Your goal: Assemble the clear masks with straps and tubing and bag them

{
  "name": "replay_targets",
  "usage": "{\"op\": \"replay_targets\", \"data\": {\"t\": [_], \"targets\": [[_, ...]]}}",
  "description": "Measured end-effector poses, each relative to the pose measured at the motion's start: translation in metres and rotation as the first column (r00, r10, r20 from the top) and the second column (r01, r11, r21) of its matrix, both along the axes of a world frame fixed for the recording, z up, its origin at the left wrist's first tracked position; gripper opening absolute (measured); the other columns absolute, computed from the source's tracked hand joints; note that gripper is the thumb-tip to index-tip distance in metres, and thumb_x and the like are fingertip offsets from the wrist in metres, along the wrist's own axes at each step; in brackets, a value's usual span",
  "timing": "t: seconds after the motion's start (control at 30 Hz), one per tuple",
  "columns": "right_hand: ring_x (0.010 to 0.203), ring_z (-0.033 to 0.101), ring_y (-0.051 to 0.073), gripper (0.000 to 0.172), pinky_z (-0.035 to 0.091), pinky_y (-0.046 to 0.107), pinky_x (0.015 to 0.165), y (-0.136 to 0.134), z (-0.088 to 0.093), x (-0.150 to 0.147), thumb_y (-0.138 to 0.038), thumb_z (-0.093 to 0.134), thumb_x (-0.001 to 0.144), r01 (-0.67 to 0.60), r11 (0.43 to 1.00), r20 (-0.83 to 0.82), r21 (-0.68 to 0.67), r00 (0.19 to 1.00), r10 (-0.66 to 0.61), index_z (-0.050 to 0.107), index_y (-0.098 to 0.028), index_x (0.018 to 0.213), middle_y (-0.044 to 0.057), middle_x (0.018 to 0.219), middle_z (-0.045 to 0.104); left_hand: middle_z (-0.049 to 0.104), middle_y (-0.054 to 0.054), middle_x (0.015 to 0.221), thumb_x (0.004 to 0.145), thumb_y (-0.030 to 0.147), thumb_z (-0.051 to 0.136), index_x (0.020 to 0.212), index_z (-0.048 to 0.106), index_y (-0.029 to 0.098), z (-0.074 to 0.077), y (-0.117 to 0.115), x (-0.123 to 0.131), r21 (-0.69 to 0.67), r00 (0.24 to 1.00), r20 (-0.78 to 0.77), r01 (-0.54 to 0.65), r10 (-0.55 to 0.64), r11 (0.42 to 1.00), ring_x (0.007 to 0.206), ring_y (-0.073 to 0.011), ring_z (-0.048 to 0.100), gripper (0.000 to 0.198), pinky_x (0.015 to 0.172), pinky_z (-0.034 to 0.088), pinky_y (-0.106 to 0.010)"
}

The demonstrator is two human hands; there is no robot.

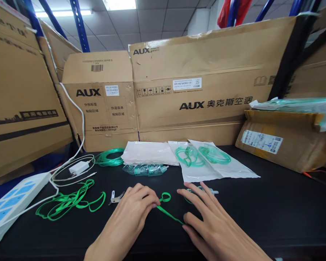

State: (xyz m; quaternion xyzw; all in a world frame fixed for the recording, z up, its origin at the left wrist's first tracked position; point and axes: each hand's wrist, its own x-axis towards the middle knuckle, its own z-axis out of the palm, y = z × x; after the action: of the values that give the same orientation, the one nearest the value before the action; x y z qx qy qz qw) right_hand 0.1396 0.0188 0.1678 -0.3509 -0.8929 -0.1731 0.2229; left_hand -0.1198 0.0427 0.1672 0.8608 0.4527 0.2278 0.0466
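Both my hands rest on a black table (260,206). My left hand (133,210) has its fingers curled and pinches one end of a green elastic strap (168,214). My right hand (206,217) pinches the strap's other end between thumb and forefinger, with the other fingers stretched flat over a clear green mask part (213,191). The strap runs taut between the two hands, with a small loop (165,197) above it. A small metal clip (115,197) lies just left of my left hand.
A pile of green straps (67,201) lies at the left, beside a white charger (78,167) and a power strip (13,197). Coiled green tubing (110,157), a clear mask (145,169) and white plastic bags (206,159) lie further back. Cardboard boxes (201,83) wall in the table.
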Motion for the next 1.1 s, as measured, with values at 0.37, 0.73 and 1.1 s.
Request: {"op": "replay_targets", "data": {"t": [0.37, 0.73, 1.1], "targets": [[0.148, 0.052, 0.035, 0.029, 0.043, 0.065, 0.121, 0.008, -0.022, 0.002, -0.003, 0.051, 0.096, -0.044, 0.998, -0.106, 0.044, 0.993, 0.048, 0.072, -0.021, 0.105, 0.012, 0.139, 0.071, 0.075, -0.006, 0.122, 0.102, 0.009, 0.059, 0.129, 0.066, 0.025, -0.002, -0.018, 0.027, 0.146, 0.981, 0.026, 0.185, -0.191, 0.972, 0.110, -0.0271, 0.066, 0.033, 0.099, 0.055, -0.047], [0.147, 0.053, 0.038, 0.020, 0.049, 0.065, 0.117, 0.005, -0.007, 0.006, -0.014, 0.053, 0.101, -0.030, 0.998, -0.113, 0.061, 0.993, 0.037, 0.072, -0.021, 0.103, 0.014, 0.139, 0.070, 0.074, 0.000, 0.095, 0.098, 0.007, 0.070, 0.100, 0.077, 0.024, -0.019, -0.011, 0.040, 0.075, 0.965, 0.172, 0.189, -0.199, 0.979, 0.085, -0.0207, 0.066, 0.018, 0.079, 0.055, -0.032], [0.110, 0.076, 0.029, 0.021, 0.063, 0.042, 0.096, 0.026, -0.004, 0.015, -0.039, 0.063, 0.102, -0.044, 0.915, -0.600, -0.401, 0.767, -0.227, 0.070, -0.027, 0.117, 0.007, 0.116, 0.077, 0.072, -0.001, 0.099, 0.107, 0.017, 0.056, 0.105, 0.070, 0.025, -0.019, -0.013, 0.034, -0.059, 0.938, 0.326, 0.143, -0.116, 0.988, 0.088, -0.0184, 0.066, 0.016, 0.083, 0.049, -0.028]]}}
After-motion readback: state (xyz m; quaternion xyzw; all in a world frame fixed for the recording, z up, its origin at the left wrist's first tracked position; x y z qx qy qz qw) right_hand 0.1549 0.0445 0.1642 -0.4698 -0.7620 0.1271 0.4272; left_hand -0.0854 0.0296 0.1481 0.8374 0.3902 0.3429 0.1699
